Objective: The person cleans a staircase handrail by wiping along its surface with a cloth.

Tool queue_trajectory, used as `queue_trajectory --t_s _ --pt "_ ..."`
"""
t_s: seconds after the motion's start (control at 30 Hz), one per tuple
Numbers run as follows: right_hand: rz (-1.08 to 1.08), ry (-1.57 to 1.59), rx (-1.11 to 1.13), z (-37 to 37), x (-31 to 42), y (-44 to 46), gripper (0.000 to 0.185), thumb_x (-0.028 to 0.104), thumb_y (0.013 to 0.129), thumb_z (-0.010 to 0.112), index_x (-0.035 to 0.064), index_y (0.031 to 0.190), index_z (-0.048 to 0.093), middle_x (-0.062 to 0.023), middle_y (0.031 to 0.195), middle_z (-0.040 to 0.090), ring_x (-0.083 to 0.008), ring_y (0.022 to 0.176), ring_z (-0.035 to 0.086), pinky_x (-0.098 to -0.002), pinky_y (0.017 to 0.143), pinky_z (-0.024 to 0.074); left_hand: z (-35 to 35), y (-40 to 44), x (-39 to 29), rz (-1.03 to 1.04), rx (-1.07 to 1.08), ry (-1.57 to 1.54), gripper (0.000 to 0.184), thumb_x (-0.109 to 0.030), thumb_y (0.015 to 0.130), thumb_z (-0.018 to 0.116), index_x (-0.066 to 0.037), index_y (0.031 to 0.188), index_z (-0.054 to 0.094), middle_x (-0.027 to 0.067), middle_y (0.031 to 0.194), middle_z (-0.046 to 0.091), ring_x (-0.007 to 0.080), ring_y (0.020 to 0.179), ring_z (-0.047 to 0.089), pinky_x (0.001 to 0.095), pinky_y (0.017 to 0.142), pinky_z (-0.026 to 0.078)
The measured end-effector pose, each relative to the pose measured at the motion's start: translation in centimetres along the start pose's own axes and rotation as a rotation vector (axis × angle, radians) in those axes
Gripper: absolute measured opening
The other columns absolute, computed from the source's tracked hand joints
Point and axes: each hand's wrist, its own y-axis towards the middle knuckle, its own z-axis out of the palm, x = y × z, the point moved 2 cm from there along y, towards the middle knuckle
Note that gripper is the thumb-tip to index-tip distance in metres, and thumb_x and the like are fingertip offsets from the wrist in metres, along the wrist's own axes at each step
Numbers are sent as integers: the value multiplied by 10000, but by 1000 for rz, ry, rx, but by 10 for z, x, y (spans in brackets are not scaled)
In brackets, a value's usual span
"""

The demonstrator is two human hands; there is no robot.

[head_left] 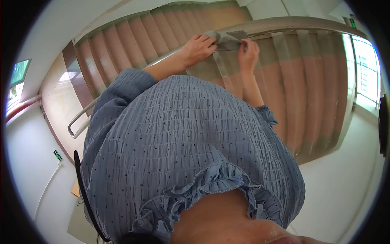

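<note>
A grey cloth [226,42] is stretched between my two hands over the stair handrail [280,25]. My left hand [199,49] has its fingers closed on the cloth's left end, close above the rail. At the right end, my right hand [248,53] pinches the edge of the cloth between thumb and fingers. The middle of the cloth looks folded and partly bunched. Whether its underside touches the rail, I cannot tell.
Reddish-brown stair steps [300,87] descend on the right, and another flight [122,42] lies to the left. A curved metal rail end [73,129] sticks out at left. A bright window [365,67] is at right. Green exit signs hang on the walls.
</note>
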Motion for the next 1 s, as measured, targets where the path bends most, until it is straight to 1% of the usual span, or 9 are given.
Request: queue_trajectory --t_s 0.13,0.3,0.4,0.5,0.57,0.67,0.77,0.83,1.0 --pt "118 -34 -106 0 -23 -9 184 11 835 625 73 1006 655 -127 988 643 -363 1002 596 -431 870 473 18 19 -11 93 -155 30 162 -135 800 607 -105 953 651 41 1111 601 219 1063 574 359 922 471" --pt "545 170 171 64 -16 -80 170 42 855 596 20 1017 641 -181 950 700 -386 928 666 -447 825 515 -3 -12 -5 220 -144 123 75 -149 764 615 -89 782 656 31 1021 613 197 1012 562 338 904 458" --pt "680 299 301 77 -6 -108 159 59 867 589 25 1013 643 -203 952 708 -402 942 672 -444 835 521 0 -17 -21 227 -3 110 129 -125 744 624 -51 842 664 75 1169 633 212 1063 580 358 959 466" --pt "652 322 169 72 -21 -90 175 23 874 588 17 1041 639 -174 968 714 -330 910 690 -394 831 529 -5 7 -29 259 -37 108 103 -125 740 621 -56 805 660 60 1156 631 207 1056 577 352 955 465" --pt "611 377 53 64 -43 -76 178 14 879 593 9 1051 635 -157 969 717 -296 887 695 -377 818 533 -6 27 -37 320 -146 182 98 -173 752 619 -104 757 688 9 1013 621 186 1022 557 340 897 448" --pt "751 533 -103 60 -63 -67 181 4 890 601 -12 1068 626 -135 963 712 -236 862 684 -343 790 535 4 36 -34 319 -147 176 96 -173 752 617 -109 721 681 6 1013 621 186 1029 555 333 886 444" --pt "806 413 4 79 -54 -78 157 16 897 605 -22 1047 626 -140 963 710 -216 860 680 -328 767 535 14 8 -17 255 1 142 121 -157 723 624 -59 771 676 55 1153 633 196 1064 563 345 956 456" --pt "800 555 133 114 -42 -107 178 -1 890 584 -52 1047 652 -128 968 704 -186 890 661 -322 790 520 5 -20 -7 241 45 159 130 -152 724 622 -55 783 684 58 1160 633 200 1073 563 349 963 454" --pt "1155 945 632 117 32 -119 214 48 929 584 6 1128 649 -74 990 671 -156 880 621 -294 736 489 -31 -70 8 215 134 220 148 -138 739 612 -48 819 699 68 1187 629 212 1109 557 362 989 446"
